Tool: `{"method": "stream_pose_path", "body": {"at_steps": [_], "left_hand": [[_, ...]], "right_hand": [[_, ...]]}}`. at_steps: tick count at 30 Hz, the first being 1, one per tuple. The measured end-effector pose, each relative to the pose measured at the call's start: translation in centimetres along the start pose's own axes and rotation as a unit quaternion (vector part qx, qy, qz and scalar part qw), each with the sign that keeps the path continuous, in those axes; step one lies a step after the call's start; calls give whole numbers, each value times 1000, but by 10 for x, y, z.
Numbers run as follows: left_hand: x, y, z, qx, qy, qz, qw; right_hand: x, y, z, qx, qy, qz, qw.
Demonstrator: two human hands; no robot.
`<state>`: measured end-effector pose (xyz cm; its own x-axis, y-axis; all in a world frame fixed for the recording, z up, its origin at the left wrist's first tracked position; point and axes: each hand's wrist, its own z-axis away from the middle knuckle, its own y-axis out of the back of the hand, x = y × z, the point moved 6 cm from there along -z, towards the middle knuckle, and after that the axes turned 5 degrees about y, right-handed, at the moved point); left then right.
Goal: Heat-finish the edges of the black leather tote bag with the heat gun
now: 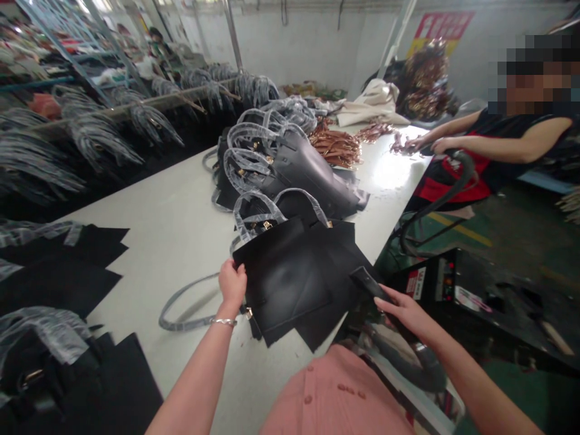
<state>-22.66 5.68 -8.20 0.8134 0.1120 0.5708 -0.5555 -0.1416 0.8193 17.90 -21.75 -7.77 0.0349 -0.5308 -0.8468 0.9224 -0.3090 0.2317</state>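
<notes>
A flat black leather bag (290, 278) lies on the white table (172, 223) in front of me, on top of other black panels. My left hand (232, 284) is closed on the bag's left edge, a bracelet on its wrist. My right hand (403, 309) grips a black tool head (368, 283) with a thick grey hose, held against the bag's right side. Plastic-wrapped handles (258, 214) stick out behind the bag.
More black bags with wrapped handles (290, 157) are piled further along the table, with brown straps (335, 148) beyond. Black panels (58, 266) lie at left. Another person (498, 145) works at the far right corner. A black machine (453, 284) stands right of the table.
</notes>
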Motion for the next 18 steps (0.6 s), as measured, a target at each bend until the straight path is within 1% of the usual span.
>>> {"method": "stream_pose_path", "body": {"at_steps": [2,5,8,10,12,15,18], "left_hand": [[-3,-8,9,5,9,2,1000],[-5,-27,33,24,9,10,1000],[-5,-46,57,56,-18,8,998],[-6,-57,68,61,-40,-1,997],[-8,-65,71,53,-55,-9,997],[-10,-72,69,36,-71,-25,996],[-9,-74,68,26,-87,-52,994]], "right_hand": [[10,-15,6,-40,-12,19,999],[19,-33,13,-81,-19,29,996],[24,-41,19,-115,-29,46,992],[25,-42,21,-136,-29,56,989],[25,-43,21,-150,-26,58,987],[25,-50,16,-160,-33,45,986],[21,-61,6,-144,-41,26,988]]}}
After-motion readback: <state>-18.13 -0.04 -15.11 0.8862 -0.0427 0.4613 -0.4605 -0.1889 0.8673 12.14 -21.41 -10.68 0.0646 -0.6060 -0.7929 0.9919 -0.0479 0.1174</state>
